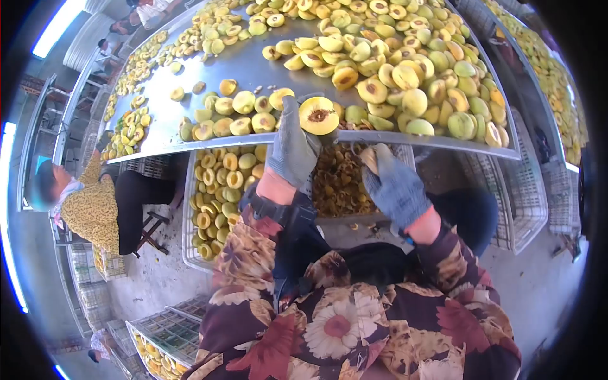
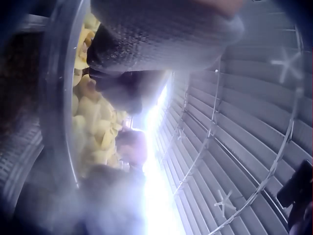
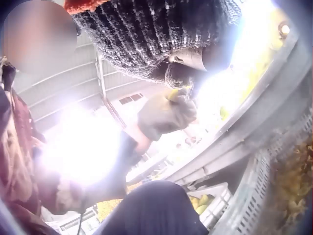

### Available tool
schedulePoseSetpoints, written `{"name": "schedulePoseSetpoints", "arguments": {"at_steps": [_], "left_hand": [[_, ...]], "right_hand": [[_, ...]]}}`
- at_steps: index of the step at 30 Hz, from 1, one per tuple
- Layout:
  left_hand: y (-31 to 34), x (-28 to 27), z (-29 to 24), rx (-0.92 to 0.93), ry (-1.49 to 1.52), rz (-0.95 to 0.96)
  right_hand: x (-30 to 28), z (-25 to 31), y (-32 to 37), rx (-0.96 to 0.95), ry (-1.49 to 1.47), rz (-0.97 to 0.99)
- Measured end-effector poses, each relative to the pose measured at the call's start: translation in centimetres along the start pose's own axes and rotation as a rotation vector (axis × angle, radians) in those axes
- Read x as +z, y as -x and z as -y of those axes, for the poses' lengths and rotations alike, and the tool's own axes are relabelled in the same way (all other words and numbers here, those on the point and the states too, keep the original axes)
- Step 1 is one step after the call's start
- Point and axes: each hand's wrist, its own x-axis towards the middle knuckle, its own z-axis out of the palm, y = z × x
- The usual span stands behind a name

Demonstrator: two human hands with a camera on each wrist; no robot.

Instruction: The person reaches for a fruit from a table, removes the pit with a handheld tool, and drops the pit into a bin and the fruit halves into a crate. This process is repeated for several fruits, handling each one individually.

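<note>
My left hand [image 1: 293, 151], in a grey knit glove, holds a halved yellow peach [image 1: 319, 116] at the table's front edge, thumb upright beside it. The cut face points up at me, its centre brown and ragged. To the right, my gloved right hand [image 1: 400, 191] grips a small tool with a tan handle [image 1: 369, 159], held below the table edge and apart from the fruit. In the right wrist view the curled fingers of the right glove [image 3: 146, 39] cover most of the tool; its working end is hard to make out. The left wrist view shows mainly the glove [image 2: 161, 39].
Peach halves [image 1: 415, 101] are heaped on the metal table [image 1: 297, 82]. Below its edge stand a crate of halves [image 1: 218, 196] on the left and a crate of brown scraps [image 1: 342, 183] between my knees. Another person [image 1: 92, 212] sits at the left.
</note>
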Motion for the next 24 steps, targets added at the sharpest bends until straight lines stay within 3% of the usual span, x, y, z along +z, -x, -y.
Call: {"name": "schedulePoseSetpoints", "arguments": {"at_steps": [1, 2, 3, 7, 10, 11, 15, 18, 21, 23, 24], "left_hand": [[1.3, 1.2, 0.4, -0.046, 0.184, 0.018], [2.3, 2.2, 1.0, 0.120, -0.162, -0.004], [3.1, 3.1, 1.7, 0.296, -0.505, -0.024], [4.9, 3.6, 3.5, 0.425, -0.819, -0.011], [4.7, 1.9, 4.1, 0.598, -1.295, 0.085], [5.0, 1.9, 4.1, 0.562, -1.267, 0.124], [5.6, 2.1, 4.0, 0.507, -1.089, 0.221], [5.8, 1.4, 5.2, 0.337, -0.921, 0.204], [5.8, 1.8, 6.8, -0.044, -0.471, 0.002], [5.9, 2.2, 7.5, 0.051, -0.506, 0.036], [5.9, 2.2, 7.8, 0.102, -0.523, 0.051]], "right_hand": [[0.7, -1.0, 0.4, 0.033, 0.040, 0.094], [0.8, -1.3, 0.5, 0.066, 0.080, 0.179], [0.7, -1.0, 0.5, 0.091, 0.036, 0.117], [0.2, 0.3, -0.7, 0.045, -0.049, -0.099], [0.8, -0.2, -1.7, 0.337, -0.184, 0.053], [1.0, -0.4, -1.8, 0.193, -0.188, 0.051], [1.6, -1.1, -1.1, 0.008, -0.052, 0.041], [1.4, -2.0, -0.9, 0.067, -0.120, 0.216], [1.1, -2.1, -0.1, -0.026, 0.005, 0.153], [0.8, -2.0, 0.3, -0.125, 0.072, 0.039], [0.6, -1.8, 0.3, -0.050, -0.012, 0.046]]}}
